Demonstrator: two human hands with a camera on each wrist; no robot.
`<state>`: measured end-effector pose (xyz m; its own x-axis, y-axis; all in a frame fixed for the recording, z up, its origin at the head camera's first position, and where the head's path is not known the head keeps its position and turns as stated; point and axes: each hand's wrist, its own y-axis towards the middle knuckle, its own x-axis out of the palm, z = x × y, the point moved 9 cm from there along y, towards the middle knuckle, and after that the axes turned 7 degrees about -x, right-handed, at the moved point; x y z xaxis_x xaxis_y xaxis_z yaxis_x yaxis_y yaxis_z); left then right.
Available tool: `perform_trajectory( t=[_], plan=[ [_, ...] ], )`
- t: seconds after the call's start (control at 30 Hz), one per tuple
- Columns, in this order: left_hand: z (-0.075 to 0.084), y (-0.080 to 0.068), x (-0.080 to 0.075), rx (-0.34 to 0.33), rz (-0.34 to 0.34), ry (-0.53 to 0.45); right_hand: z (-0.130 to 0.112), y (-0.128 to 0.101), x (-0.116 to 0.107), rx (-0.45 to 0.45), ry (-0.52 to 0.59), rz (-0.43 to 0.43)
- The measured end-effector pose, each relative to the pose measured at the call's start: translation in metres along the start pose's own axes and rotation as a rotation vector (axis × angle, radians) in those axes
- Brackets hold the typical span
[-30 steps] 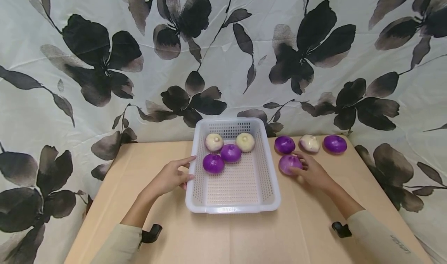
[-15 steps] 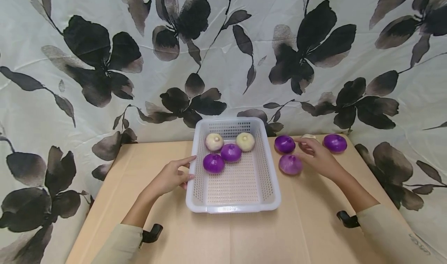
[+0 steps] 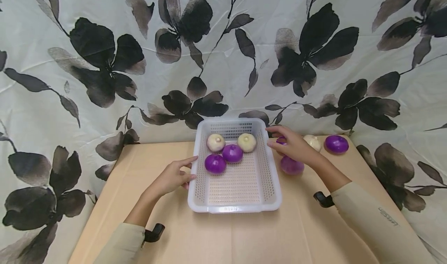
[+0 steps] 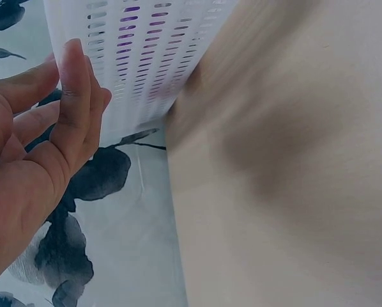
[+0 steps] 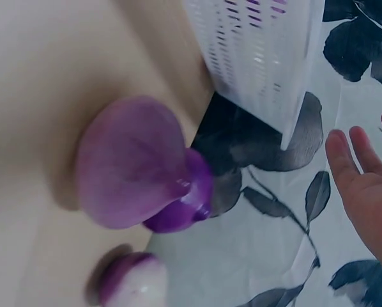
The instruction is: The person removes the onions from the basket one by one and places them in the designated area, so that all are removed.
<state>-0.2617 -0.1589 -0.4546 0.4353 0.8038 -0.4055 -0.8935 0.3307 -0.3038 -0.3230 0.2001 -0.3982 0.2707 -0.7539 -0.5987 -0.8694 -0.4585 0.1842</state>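
Observation:
In the head view, my left hand (image 3: 173, 176) rests against the left rim of a white plastic basket (image 3: 234, 209), its fingertips right at the edge. The left wrist view shows those fingers fairly straight along the slotted wall (image 4: 143, 57). My right hand (image 3: 292, 143) is at the basket's right rim, palm down over the onions on that side, holding nothing. Its fingers (image 5: 344, 153) are extended in the right wrist view. Beneath it, a purple onion (image 3: 281, 140) is mostly hidden and a paler purple onion (image 3: 292, 166) partly covered.
Inside the basket lie two white onions (image 3: 215, 142) and two purple onions (image 3: 215, 164), toward the back. Right of it, a whitish onion (image 3: 312, 142) and a purple onion (image 3: 336, 144) stand near the table's (image 3: 244, 237) back edge. A floral cloth (image 3: 244, 74) hangs behind.
My right hand has let go of the paler onion, moved back over the whitish one, then left to the basket's rim. The left hand has stayed at the basket; the onions have not moved.

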Motion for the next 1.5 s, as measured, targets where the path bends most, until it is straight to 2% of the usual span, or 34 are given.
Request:
perform_trajectory(
  t=[0.13, 0.33, 0.53, 0.77, 1.0, 1.13, 1.5],
  plan=[
    [0.0, 0.0, -0.001, -0.008, 0.002, 0.003, -0.006, 0.016, 0.01, 0.005, 0.014, -0.047],
    [0.001, 0.001, 0.0, -0.004, -0.006, 0.004, -0.022, 0.037, 0.022, -0.051, -0.022, -0.086],
    [0.0, 0.001, 0.0, -0.008, -0.005, 0.006, -0.032, 0.056, 0.044, -0.005, 0.003, -0.172],
    [0.0, 0.002, 0.001, -0.008, 0.001, 0.006, -0.044, 0.078, 0.076, -0.059, -0.011, -0.27],
    [0.002, 0.001, 0.001, -0.001, -0.001, 0.02, -0.042, 0.086, 0.112, 0.013, -0.075, -0.445],
    [0.003, 0.0, 0.0, -0.006, 0.001, 0.027, -0.046, 0.09, 0.134, 0.003, -0.058, -0.524],
    [0.002, 0.0, -0.001, -0.015, 0.002, 0.026, -0.045, 0.098, 0.166, 0.043, -0.053, -0.561]
  ],
)
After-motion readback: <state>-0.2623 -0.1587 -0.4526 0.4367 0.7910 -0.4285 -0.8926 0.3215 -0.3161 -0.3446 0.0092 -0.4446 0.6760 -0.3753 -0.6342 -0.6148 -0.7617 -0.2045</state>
